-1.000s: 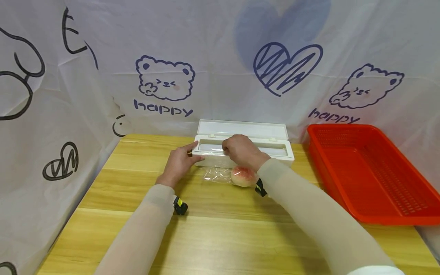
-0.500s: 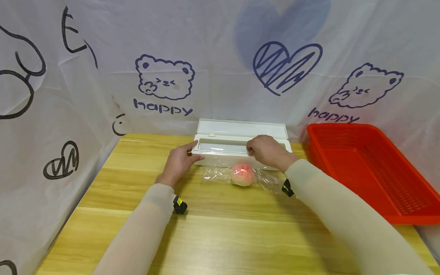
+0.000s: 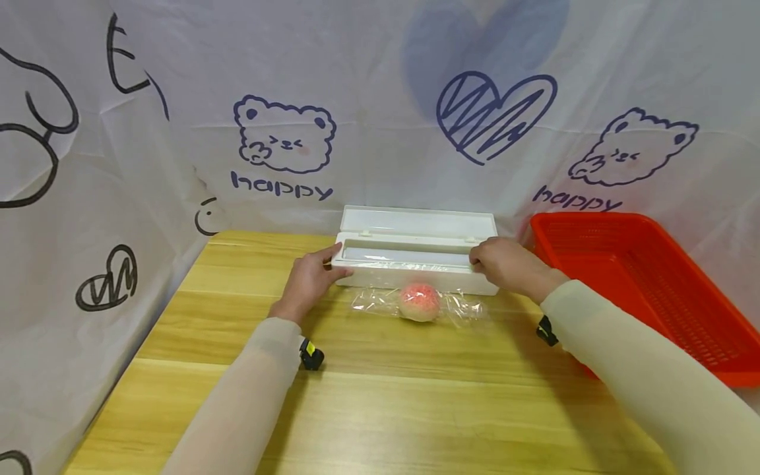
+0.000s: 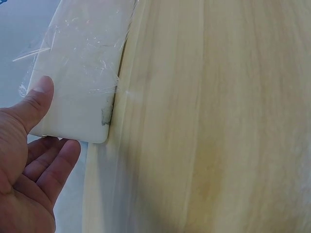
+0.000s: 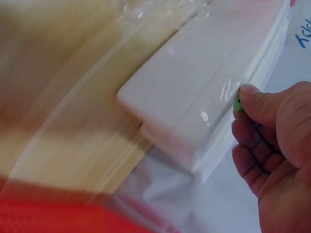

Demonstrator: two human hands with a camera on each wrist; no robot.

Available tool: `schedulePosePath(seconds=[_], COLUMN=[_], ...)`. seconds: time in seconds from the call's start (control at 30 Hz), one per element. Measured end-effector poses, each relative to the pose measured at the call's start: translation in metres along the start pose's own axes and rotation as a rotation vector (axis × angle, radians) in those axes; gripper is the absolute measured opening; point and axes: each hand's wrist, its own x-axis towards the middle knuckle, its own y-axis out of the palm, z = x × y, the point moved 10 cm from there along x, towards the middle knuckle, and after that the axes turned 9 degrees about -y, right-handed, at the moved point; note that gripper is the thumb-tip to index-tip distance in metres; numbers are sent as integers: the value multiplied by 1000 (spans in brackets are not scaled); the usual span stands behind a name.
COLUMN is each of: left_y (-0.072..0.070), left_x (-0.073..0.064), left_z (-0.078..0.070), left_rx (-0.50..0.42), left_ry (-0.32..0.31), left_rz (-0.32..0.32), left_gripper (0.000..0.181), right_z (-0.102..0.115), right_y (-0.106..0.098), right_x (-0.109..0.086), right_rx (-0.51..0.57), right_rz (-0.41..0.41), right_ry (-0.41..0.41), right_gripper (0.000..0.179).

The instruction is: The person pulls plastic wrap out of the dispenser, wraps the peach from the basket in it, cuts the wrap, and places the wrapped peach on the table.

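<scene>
A long white cling film dispenser (image 3: 380,278) lies at the back of the table, its lid (image 3: 418,223) raised and a film roll (image 3: 404,255) inside. My left hand (image 3: 309,280) grips its left end, thumb on the front face and fingers at the end in the left wrist view. At the other end, thumb and forefinger of my right hand (image 3: 513,267) pinch a small green slide cutter (image 5: 237,105) on the dispenser's edge. Clear cling film (image 3: 466,308) hangs over the front onto the table. On or under that film sits a pink and cream peach (image 3: 419,303).
A red plastic basket (image 3: 543,264) stands at the right, close beside my right forearm. Behind the dispenser hangs a white printed cloth (image 3: 386,152). The wooden table (image 3: 380,409) reaches toward me in front.
My right hand has slid rightward along the dispenser, from near its middle to its right end. The film right of the peach has come into sight. My left hand stays in place.
</scene>
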Motion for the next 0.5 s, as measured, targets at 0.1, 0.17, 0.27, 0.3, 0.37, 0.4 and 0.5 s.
schedulePosePath(seconds=[0.1,0.17,0.27,0.3,0.37,0.4,0.5], left_y=[1,1,1,2,2,2,1], left_x=[0,0,0,0,0,0,-1], left_z=[0,0,0,0,0,0,0], left_rx=[3,2,-1,-3,-4,-2,-5], left_ry=[-4,-9,-11,-11,-10,-9,-15], left_rz=[0,1,1,2,3,3,10], left_gripper=[72,72,72,72,72,72,73], right_z=[-10,-16,-24,-25,-28,-28,-27], right_y=[-1,0,0,0,0,0,-1], right_x=[-13,-21,-31,-33,-36,-36,-36], right_rx=[4,6,5,3,0,1,6], right_rz=[9,21,27,27,25,20,8], right_ry=[38,67,94,95,96,92,79], right_gripper=[10,6,4,4,2,3,4])
